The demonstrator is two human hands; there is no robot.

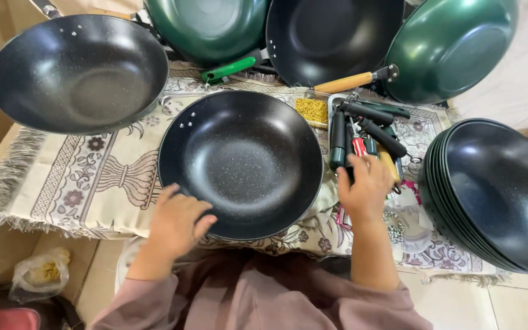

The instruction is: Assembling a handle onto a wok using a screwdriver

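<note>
We see the left hand (177,223) resting fingers curled on the near rim of a black wok (240,164), centred on the patterned cloth (93,177). The right hand (365,188) reaches into a pile of loose handles (365,131); whether it grips one we cannot tell. Stacked woks (496,192) crowd the right; another black wok (77,72) sits far left.

Head view, steeply downward, close.

Black speckled wok (241,162), no handle, upright on patterned cloth, dark handles pile (365,131) just right
</note>
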